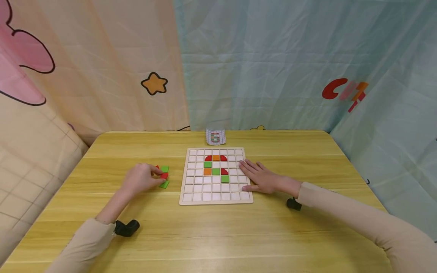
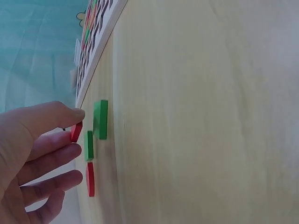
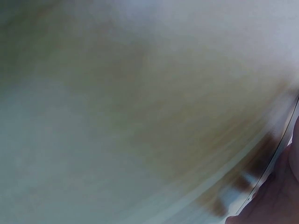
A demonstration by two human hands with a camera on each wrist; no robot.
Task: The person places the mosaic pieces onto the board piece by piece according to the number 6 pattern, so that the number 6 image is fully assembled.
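My left hand [image 1: 141, 178] pinches a red tile [image 2: 76, 131] between thumb and index finger, left of the board. Two green tiles [image 2: 100, 120] and another red tile [image 2: 90, 179] lie on the table by its fingertips. A white gridded board [image 1: 216, 203] with a pale wooden frame lies in the middle. In its upper half sit red rounded tiles [image 1: 224, 171], orange squares [image 1: 207, 171] and green squares [image 1: 216, 171]. With fingers spread, my right hand [image 1: 261, 178] rests on the board's right edge; the right wrist view is blurred and shows only part of it.
Behind the board, a small printed card [image 1: 216, 137] with a coloured grid pattern lies near the back edge of the wooden table [image 1: 218, 235]. Printed curtains [image 1: 252, 68] hang behind and beside the table. Each wrist carries a black device [image 1: 127, 228].
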